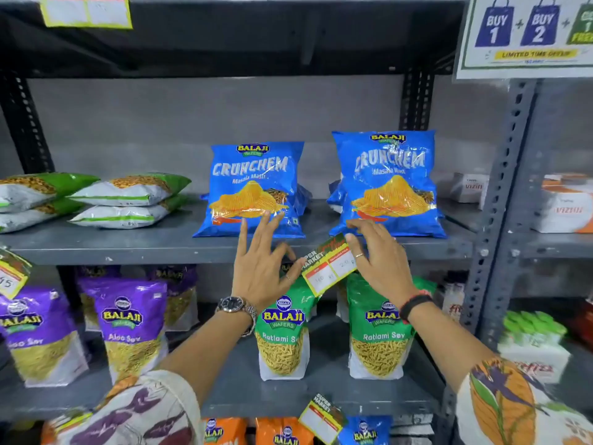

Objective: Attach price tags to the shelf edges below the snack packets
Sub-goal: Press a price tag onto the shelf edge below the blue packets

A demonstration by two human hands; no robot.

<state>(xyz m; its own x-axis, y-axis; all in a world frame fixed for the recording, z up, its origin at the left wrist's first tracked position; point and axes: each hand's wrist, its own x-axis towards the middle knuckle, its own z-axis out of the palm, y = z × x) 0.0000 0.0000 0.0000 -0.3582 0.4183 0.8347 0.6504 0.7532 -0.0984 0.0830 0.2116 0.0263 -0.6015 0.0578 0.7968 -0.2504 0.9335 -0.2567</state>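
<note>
A yellow-edged price tag [327, 268] marked "Super Market" lies tilted across the front edge of the middle shelf [160, 253], between two blue Crunchem packets [253, 181] [388, 175]. My right hand [382, 261] rests over the tag's right end with its thumb pressed on the tag. My left hand [260, 268] is spread wide just left of the tag, thumb tip at the tag's left corner and fingertips reaching the left blue packet's bottom.
Green Ratlami Sev packets [282, 342] and purple Aloo Sev packets [131, 329] stand on the shelf below. More tags hang at the lower shelf edge [322, 415], far left [11, 274] and top left [86, 11]. A perforated upright post [500, 203] bounds the right.
</note>
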